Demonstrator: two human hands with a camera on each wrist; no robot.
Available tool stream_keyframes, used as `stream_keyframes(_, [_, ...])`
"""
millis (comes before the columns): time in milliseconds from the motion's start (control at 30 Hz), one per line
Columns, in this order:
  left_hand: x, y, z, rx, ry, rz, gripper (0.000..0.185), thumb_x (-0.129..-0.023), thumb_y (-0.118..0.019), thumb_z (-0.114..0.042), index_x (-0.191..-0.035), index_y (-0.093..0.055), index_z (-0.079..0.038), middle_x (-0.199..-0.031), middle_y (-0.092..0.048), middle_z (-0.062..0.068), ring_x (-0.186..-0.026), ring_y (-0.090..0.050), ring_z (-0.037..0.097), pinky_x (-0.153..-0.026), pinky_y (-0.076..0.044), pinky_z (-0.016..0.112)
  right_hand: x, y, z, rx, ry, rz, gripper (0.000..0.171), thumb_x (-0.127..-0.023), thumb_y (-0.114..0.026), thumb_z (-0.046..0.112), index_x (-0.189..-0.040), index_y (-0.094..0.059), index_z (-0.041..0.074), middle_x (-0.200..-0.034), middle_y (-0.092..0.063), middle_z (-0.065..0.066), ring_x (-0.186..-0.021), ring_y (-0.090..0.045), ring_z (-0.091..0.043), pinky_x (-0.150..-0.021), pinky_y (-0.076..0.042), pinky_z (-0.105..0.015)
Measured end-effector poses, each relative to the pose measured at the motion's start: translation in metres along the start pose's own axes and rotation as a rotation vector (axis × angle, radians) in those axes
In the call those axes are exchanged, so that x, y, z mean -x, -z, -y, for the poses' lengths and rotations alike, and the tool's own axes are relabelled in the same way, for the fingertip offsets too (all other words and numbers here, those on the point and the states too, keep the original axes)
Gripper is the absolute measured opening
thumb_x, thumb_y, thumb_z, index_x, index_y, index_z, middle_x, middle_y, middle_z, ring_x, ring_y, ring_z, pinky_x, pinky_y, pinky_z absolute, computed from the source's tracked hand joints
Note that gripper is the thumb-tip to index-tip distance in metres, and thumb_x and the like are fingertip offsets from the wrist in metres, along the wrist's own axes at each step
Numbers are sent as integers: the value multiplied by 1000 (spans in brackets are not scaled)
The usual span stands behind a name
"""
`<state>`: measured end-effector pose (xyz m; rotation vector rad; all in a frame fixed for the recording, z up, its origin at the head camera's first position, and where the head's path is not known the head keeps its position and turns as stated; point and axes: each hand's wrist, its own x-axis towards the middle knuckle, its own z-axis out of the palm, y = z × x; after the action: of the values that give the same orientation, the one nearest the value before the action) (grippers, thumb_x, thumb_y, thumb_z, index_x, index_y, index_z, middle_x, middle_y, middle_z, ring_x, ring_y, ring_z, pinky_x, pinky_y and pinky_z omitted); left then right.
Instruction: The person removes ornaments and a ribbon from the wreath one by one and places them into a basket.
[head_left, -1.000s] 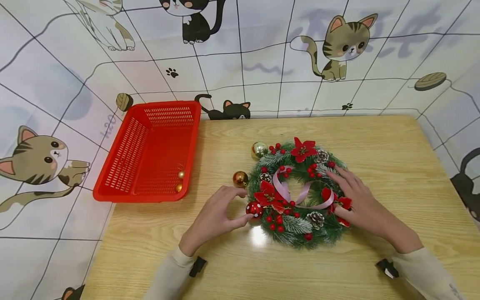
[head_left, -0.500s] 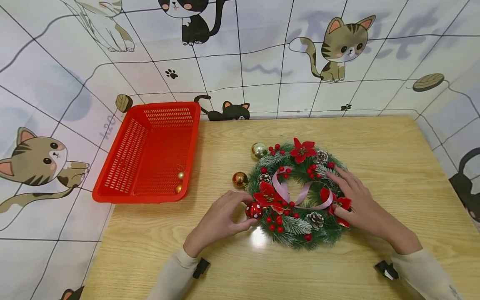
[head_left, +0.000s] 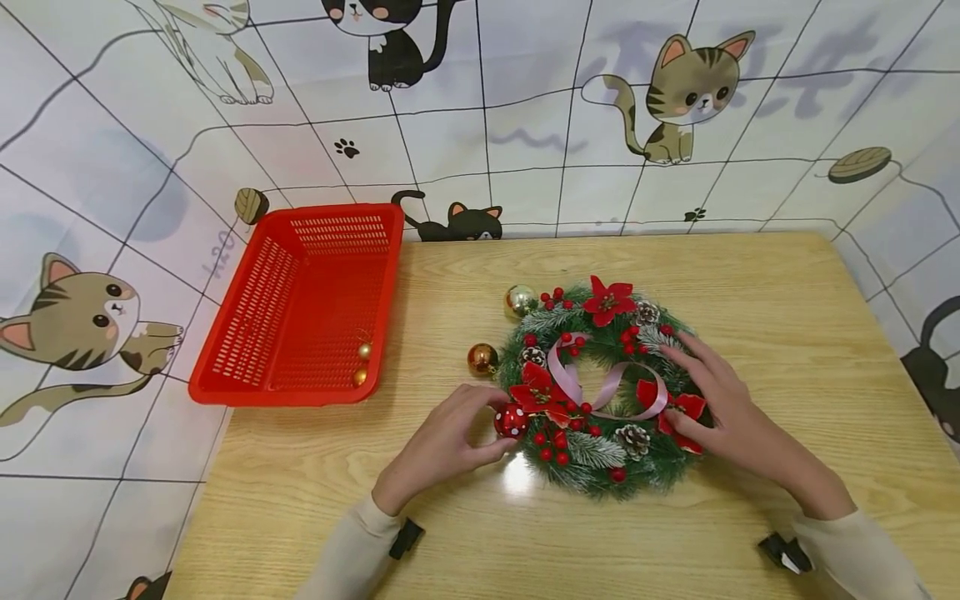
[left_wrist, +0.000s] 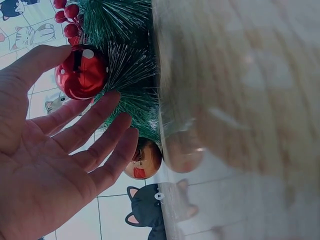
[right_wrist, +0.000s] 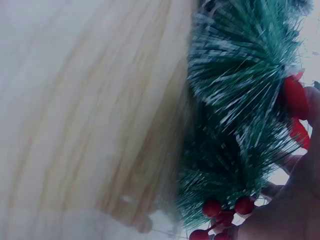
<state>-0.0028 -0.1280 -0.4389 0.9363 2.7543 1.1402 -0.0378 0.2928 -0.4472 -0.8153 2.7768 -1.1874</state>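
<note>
A green Christmas wreath (head_left: 592, 457) with red poinsettias, berries, frosted sprigs and pinecones lies on the table. Pink ribbon (head_left: 567, 375) loops across its middle. At its left edge my left hand (head_left: 447, 433) holds a red bauble with white dots (head_left: 512, 421) between thumb and index finger. The left wrist view shows that bauble (left_wrist: 85, 75) against the green needles, the other fingers spread beside it. My right hand (head_left: 731, 417) grips the wreath's right side, thumb by a poinsettia; some of its fingertips are hidden among the needles.
An orange-gold bauble (head_left: 482, 359) and a pale gold bauble (head_left: 520, 301) sit at the wreath's left. A red plastic basket (head_left: 300, 312) at the back left contains two small gold balls (head_left: 363, 350). Cat-patterned cloth (head_left: 525, 167) hangs behind the wooden table (head_left: 780, 333).
My left hand has moved slightly right, and its thumb and index finger have closed about the red dotted bauble. My right hand has stayed on the wreath.
</note>
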Motion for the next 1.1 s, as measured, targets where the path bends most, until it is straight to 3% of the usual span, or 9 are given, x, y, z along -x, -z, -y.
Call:
stream_keyframes(200, [1,-2,1,28,48,25,53,-95,-88,-29,-139,-65,-8,-139,-67,1,-125,-61,19,-105,-53,41,6,-3,15,1,-72,-36,79,-101,-76,17,-169,-37,9,-176,-22,-22,-158,-18,-54,-109,-13,-90])
stream_keyframes(400, [3,-2,1,26,40,5,53,-96,-88,-28,-140,-64,-9,-138,-67,1,-124,-61,19,-103,-53,41,11,-21,32,128,-225,-142,100,-93,-85,38,-172,-31,10,-178,-15,-23,-157,-18,-56,-95,-19,-93])
stream_keyframes(600, [5,-2,1,72,13,-31,53,-94,-89,-23,-138,-64,-10,-135,-66,1,-117,-61,19,-97,-56,40,13,-31,38,122,-300,-166,116,-87,-90,46,-174,-21,10,-180,-8,-21,-158,-14,-56,-98,-15,-93])
stream_keyframes(800, [3,-2,1,126,-41,-73,51,-93,-89,-18,-136,-62,-9,-130,-66,1,-117,-61,17,-95,-59,43,10,-36,39,146,-337,-150,105,-93,-84,49,-172,-28,7,-180,-9,-22,-159,-12,-58,-98,-15,-94])
stream_keyframes(1100, [1,-3,0,148,-69,-104,54,-92,-89,-17,-139,-62,-12,-130,-67,-1,-116,-61,15,-94,-59,40,5,-41,39,166,-384,-159,99,-96,-77,53,-170,-29,7,-178,-13,-26,-159,-8,-59,-96,-16,-95])
